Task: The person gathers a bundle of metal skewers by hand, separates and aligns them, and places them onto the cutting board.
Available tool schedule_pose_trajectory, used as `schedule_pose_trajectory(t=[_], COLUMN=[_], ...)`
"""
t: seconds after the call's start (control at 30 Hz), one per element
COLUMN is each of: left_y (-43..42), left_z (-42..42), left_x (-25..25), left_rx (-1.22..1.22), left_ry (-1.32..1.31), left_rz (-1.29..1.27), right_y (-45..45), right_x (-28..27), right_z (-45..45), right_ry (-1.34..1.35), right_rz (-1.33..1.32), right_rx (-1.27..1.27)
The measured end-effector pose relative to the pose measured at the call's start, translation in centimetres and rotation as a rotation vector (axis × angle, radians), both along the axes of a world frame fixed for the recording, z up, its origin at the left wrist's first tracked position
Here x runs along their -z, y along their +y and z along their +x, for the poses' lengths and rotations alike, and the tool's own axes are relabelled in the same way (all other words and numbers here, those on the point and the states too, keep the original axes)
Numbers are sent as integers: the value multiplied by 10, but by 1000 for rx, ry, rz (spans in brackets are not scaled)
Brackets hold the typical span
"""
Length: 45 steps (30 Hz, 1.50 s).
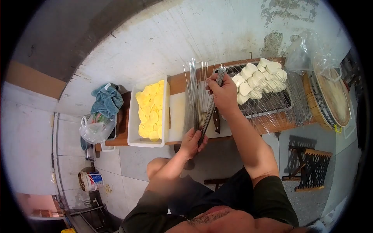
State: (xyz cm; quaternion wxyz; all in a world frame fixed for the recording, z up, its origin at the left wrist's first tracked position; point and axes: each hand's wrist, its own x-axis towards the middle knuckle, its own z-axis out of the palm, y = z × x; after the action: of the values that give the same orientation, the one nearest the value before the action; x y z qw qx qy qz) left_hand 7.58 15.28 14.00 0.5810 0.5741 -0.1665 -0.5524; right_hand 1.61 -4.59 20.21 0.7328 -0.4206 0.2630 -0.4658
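My left hand (191, 144) is wrapped around the lower end of a bundle of thin metal skewers (193, 99), whose upper ends fan apart. Higher up, my right hand (224, 93) grips the top of a tighter bunch from the same bundle, leaning to the right. Behind the skewers lies a white cutting board (178, 112). A knife (217, 121) with a dark handle rests on it, its blade mostly hidden. Right of my hands, white slices (259, 79) threaded on skewers are piled across a metal tray (289, 103).
A white bin (167, 116) of yellow slices (149, 110) stands left of the board. More loose skewers (299, 101) lie beside a round wooden board (334, 97). A blue towel (107, 100) and plastic bag (95, 130) sit at the far left. A folding stool (312, 169) and bucket (91, 181) are on the floor.
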Motion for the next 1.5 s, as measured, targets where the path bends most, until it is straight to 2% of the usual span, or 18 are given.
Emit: schedule_pose_trajectory(t=[0.23, 0.37, 0.9, 1.0, 1.2, 1.5], left_y=[-1, 0, 3, 3, 4, 3], left_z=[-3, 1, 7, 6, 7, 5], left_x=[4, 0, 6, 3, 5, 6], left_rx=[-38, 62, 76, 78, 118, 91], left_ry=[-3, -19, 41, 32, -5, 57], left_rz=[4, -5, -78, -66, -37, -61], right_y=[-1, -1, 0, 2, -4, 1], right_x=[6, 4, 10, 0, 12, -2], right_z=[2, 0, 2, 2, 1, -4], right_ry=[28, 42, 69, -12, 81, 77], right_rz=[-54, -38, -141, -17, -109, -73], right_rx=[18, -10, 21, -16, -3, 5])
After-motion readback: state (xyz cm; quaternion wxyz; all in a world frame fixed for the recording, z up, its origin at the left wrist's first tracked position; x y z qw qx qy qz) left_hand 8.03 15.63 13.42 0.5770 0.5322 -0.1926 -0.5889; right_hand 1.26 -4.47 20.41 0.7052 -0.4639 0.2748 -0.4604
